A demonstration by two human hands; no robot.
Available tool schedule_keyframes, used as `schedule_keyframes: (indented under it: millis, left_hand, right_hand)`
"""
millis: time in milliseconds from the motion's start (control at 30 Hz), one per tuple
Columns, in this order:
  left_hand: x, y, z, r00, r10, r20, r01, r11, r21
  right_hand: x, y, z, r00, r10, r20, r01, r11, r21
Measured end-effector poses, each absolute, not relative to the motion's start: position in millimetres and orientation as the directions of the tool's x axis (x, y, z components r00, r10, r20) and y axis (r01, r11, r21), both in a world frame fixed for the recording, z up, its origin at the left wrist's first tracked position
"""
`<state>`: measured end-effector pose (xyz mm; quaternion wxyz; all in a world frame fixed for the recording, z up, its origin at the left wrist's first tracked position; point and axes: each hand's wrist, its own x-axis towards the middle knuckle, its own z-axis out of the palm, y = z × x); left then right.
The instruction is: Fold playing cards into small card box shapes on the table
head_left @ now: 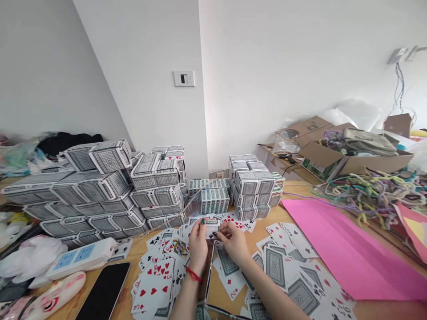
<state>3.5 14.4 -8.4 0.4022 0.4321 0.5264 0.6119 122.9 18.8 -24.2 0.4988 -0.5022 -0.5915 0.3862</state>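
Both hands meet over the middle of the table, pinching a playing card [211,232] between them. My left hand [198,242], with a red cord at the wrist, grips its left side, thumb on top. My right hand [232,242] has its fingertips at the card's right edge. Part of the card is covered by fingers, and whether it is folded cannot be made out. Just below lies a thin dark-edged frame [208,284], partly hidden by my forearms. Loose cards [153,289] spread face up to the left, and more cards [275,266], face up and face down, lie on the right.
Stacked blocks covered in cards [83,186] rise at left, with another stack [253,180] and green-patterned packs [215,201] behind my hands. A phone [103,291] and power strip [82,260] lie left. Pink paper [353,253], tangled cords [373,193] and a cardboard box [350,162] occupy the right.
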Motion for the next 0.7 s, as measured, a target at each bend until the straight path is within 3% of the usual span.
schedule_keyframes:
  millis: [167,567,700]
  left_hand:
    - [5.1,11.1,-7.1,-0.244,0.938,0.246,0.228,-0.191,0.955]
    - [-6.1,11.0,-10.7,-0.148,0.941,0.303,0.421,-0.217,0.881]
    - [-5.6,11.0,-8.8,-0.152,0.944,0.292,0.416,-0.207,0.885]
  right_hand:
    - [131.7,19.3,-21.6,0.082,0.969,0.235,0.244,0.209,-0.947]
    - [138.2,15.4,-13.6,0.056,0.972,0.227,0.290,0.202,-0.936]
    - [138.6,17.8,-16.3,0.003,0.995,0.099,0.043,0.098,-0.994]
